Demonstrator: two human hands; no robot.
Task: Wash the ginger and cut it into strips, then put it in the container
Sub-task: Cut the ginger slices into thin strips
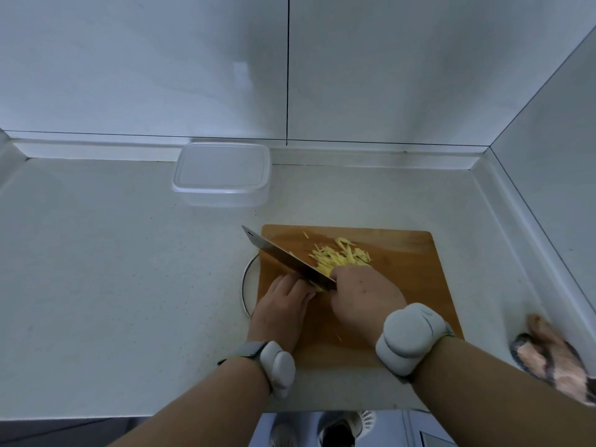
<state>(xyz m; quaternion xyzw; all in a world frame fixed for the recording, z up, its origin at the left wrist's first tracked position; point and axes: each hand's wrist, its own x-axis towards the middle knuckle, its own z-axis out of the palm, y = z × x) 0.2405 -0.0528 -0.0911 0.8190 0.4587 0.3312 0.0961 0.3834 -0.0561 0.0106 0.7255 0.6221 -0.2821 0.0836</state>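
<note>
While cleaver is gripped by right hand, uncut ginger is held under curled left hand; ginger strips piled on cutting board.

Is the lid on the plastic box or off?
On. The clear lid sits flat over the plastic box by the wall.

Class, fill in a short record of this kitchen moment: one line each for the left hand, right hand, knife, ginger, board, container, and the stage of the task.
left hand: fingers curled down, holding the uncut ginger on the board
right hand: grips the knife handle
knife: cleaver, blade angled across the board's left part
ginger strips: loose yellow pile right of the blade
cutting board: wooden, on the pale counter
container: clear plastic, lid on, by the back wall, apart from the board
stage: still cutting; no strips in the container yet
</note>
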